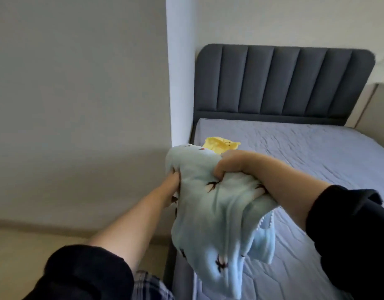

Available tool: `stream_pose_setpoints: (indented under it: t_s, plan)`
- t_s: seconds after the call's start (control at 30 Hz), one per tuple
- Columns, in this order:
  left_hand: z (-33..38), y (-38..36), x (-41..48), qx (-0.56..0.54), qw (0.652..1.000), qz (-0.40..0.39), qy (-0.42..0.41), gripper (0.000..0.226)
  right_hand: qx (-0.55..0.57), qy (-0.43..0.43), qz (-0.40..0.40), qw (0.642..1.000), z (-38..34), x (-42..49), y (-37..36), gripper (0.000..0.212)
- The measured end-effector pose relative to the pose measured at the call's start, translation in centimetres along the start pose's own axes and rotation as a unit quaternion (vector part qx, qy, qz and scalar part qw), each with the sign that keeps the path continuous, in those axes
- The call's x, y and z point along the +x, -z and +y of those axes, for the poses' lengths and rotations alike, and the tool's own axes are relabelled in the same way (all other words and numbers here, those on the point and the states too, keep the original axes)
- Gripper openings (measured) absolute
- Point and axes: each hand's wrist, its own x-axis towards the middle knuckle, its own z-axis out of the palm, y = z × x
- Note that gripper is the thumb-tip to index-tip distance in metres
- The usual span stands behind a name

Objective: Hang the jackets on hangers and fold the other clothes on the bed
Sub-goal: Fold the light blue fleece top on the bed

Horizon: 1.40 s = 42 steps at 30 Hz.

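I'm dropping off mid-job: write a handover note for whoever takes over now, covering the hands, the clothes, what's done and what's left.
The left hand holds one side of the light blue garment; its grip is mostly hidden in the cloth.
The right hand grips the same garment, bunched, from above.
The garment hangs unfolded in the air over the near edge of the bed.
A yellow garment lies on the bed behind it; I cannot tell if it is folded.
Left to do: lay the blue one flat and fold it. No jackets or hangers are in view.
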Motion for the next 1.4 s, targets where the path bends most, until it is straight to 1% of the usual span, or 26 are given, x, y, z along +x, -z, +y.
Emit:
stream_pose_setpoints:
  t_s: [0.07,0.13,0.17,0.27,0.33,0.37,0.47,0.57,0.67,0.77,0.87,0.9,1.0,1.07,1.13,1.17,1.23,1.27,1.33,1.37,1.4]
  plan:
    - [-0.1,3.3,-1.6,-0.103,0.995,0.016,0.001,0.050,-0.036,0.035,-0.001,0.999,-4.0,-0.1,-0.4,0.066]
    - [-0.3,6.4,-3.1,-0.228,0.973,0.037,-0.010,0.050,-0.064,0.070,-0.017,0.995,-8.5,-0.2,-1.6,0.053]
    - [-0.5,8.0,-3.6,-0.275,0.959,0.058,-0.019,0.051,-0.079,0.091,-0.029,0.992,-10.8,0.0,-2.4,0.051]
    - [-1.6,13.0,-5.0,-0.368,0.921,0.126,-0.034,0.053,-0.130,0.152,-0.062,0.978,-18.1,0.9,-5.6,0.055]
    - [-2.7,17.2,-5.7,-0.399,0.901,0.167,-0.024,0.053,-0.153,0.189,-0.080,0.967,-22.9,2.0,-7.8,0.050]
    - [-3.0,19.5,-5.9,-0.407,0.895,0.181,-0.026,0.055,-0.161,0.206,-0.089,0.961,-25.2,2.7,-8.9,0.050]
    - [-3.8,27.2,-5.4,-0.424,0.876,0.225,-0.051,0.058,-0.161,0.245,-0.122,0.948,-32.7,5.2,-12.2,0.057]
    - [-4.0,36.2,-4.8,-0.436,0.860,0.255,-0.078,0.060,-0.154,0.274,-0.154,0.937,-41.0,7.9,-16.0,0.048]
    - [-4.4,45.1,-4.4,-0.416,0.846,0.325,-0.073,0.060,-0.146,0.310,-0.184,0.921,-49.1,10.4,-20.0,0.053]
    - [-4.1,51.8,-5.6,-0.449,0.812,0.362,-0.087,0.065,-0.140,0.344,-0.209,0.904,-55.8,11.6,-23.1,0.040]
    - [-3.1,56.9,-8.8,-0.448,0.790,0.412,-0.070,0.065,-0.149,0.375,-0.246,0.881,-61.8,10.2,-24.4,0.052]
    - [-2.5,58.4,-10.3,-0.451,0.784,0.423,-0.063,0.065,-0.157,0.388,-0.257,0.871,-63.9,9.3,-24.5,0.052]
    - [0.2,62.5,-15.3,-0.466,0.755,0.458,-0.061,0.063,-0.167,0.417,-0.289,0.845,-70.5,5.5,-23.7,0.052]
    - [2.7,64.9,-19.2,-0.491,0.728,0.472,-0.077,0.062,-0.176,0.429,-0.312,0.829,-74.9,2.2,-22.3,0.052]
    - [5.8,66.9,-23.7,-0.516,0.702,0.482,-0.096,0.063,-0.189,0.441,-0.329,0.814,-79.4,-1.5,-20.3,0.047]
    - [7.6,67.9,-26.0,-0.519,0.692,0.490,-0.108,0.063,-0.190,0.448,-0.334,0.807,-81.6,-3.6,-19.1,0.048]
    - [11.4,69.9,-31.0,-0.511,0.679,0.514,-0.118,0.064,-0.186,0.464,-0.341,0.796,-86.0,-7.9,-16.4,0.060]
    - [13.2,70.7,-33.7,-0.505,0.670,0.533,-0.112,0.063,-0.182,0.469,-0.347,0.791,-87.9,-10.1,-15.1,0.061]
    - [16.8,72.7,-39.1,-0.485,0.656,0.568,-0.108,0.060,-0.176,0.480,-0.358,0.782,-91.8,-14.5,-12.7,0.050]
    - [18.5,73.7,-41.8,-0.473,0.655,0.579,-0.106,0.059,-0.173,0.484,-0.361,0.778,-93.6,-16.7,-11.6,0.046]
    - [20.2,74.7,-44.4,-0.461,0.658,0.586,-0.103,0.059,-0.168,0.485,-0.363,0.777,-95.2,-18.9,-10.4,0.046]
